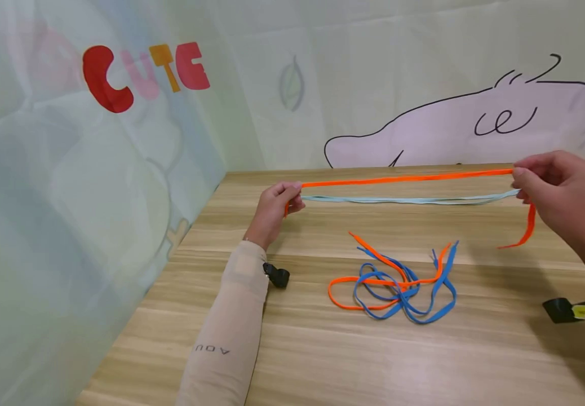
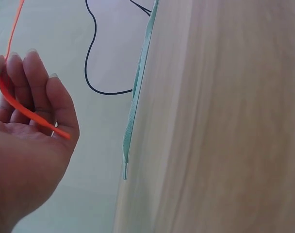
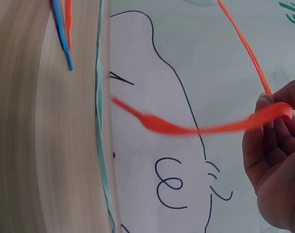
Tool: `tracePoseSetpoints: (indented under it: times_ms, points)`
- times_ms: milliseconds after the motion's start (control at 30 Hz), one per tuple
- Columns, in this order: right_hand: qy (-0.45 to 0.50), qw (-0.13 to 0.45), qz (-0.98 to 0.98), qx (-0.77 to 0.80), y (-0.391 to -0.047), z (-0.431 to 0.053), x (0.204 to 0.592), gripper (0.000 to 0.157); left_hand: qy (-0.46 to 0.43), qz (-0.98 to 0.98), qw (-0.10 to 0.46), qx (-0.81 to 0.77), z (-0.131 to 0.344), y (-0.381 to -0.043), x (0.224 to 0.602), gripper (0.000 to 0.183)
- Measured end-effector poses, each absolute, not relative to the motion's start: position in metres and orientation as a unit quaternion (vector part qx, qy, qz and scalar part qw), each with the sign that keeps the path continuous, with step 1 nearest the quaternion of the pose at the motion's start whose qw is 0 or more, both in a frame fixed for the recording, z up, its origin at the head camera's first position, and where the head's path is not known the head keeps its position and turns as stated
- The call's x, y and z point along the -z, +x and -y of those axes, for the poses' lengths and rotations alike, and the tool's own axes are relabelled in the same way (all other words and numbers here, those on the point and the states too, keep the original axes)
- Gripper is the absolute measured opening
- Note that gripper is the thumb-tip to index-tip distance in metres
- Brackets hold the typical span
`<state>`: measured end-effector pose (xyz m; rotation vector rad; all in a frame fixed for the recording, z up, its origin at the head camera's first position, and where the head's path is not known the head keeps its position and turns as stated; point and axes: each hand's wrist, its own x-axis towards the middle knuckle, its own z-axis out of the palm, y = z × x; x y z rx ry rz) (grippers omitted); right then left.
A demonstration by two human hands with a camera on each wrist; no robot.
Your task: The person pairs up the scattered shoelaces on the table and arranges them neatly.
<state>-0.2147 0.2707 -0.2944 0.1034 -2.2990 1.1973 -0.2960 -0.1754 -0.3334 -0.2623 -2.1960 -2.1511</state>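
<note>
An orange shoelace (image 1: pixel 404 179) is stretched nearly level between both hands, above the far part of the table. My left hand (image 1: pixel 274 208) pinches it near one end, and a short tail (image 2: pixel 33 116) lies across the palm side of the fingers. At the other side my right hand (image 1: pixel 568 194) pinches it between thumb and fingers; a longer loose end (image 3: pixel 186 130) dangles from there. Behind and below the stretched lace, a pale mint-green shoelace (image 1: pixel 409 200) lies along the table, roughly straight and doubled.
Nearer on the wooden table (image 1: pixel 353 361) lies a loose tangle of blue laces (image 1: pixel 444 310) and another orange lace (image 1: pixel 340 307). A printed cloth (image 1: pixel 272 124) hangs behind the table and along its left side. Each wrist carries a small black camera (image 1: pixel 277 276).
</note>
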Motion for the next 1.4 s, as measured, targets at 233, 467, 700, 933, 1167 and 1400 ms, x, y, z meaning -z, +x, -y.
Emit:
tracePoseSetpoints:
  times_ms: [233,467,700,933,1167,1400]
  points:
    - [0.019,0.242,0.855,-0.459,-0.218,-0.284,0.302,0.01,-0.078,0.71,0.019,0.699,0.176,-0.296,0.334,0.021]
    - [-0.003,0.219,0.881,-0.419,-0.225,-0.294,0.308,0.024,-0.065,0.717,0.001,0.694,0.176,-0.297,0.335,0.02]
    - [0.002,0.193,0.89,-0.413,-0.231,-0.306,0.315,0.029,-0.052,0.723,0.004,0.689,0.179,-0.299,0.333,0.024]
    - [0.0,0.172,0.894,-0.415,-0.231,-0.317,0.325,0.028,-0.035,0.73,0.004,0.683,0.179,-0.299,0.335,0.036]
    - [-0.007,0.165,0.89,-0.425,-0.234,-0.324,0.33,0.025,-0.044,0.755,0.015,0.654,0.181,-0.301,0.335,0.037]
    - [-0.027,0.145,0.904,-0.402,-0.236,-0.327,0.333,0.041,-0.03,0.774,-0.006,0.633,0.185,-0.301,0.33,0.034]
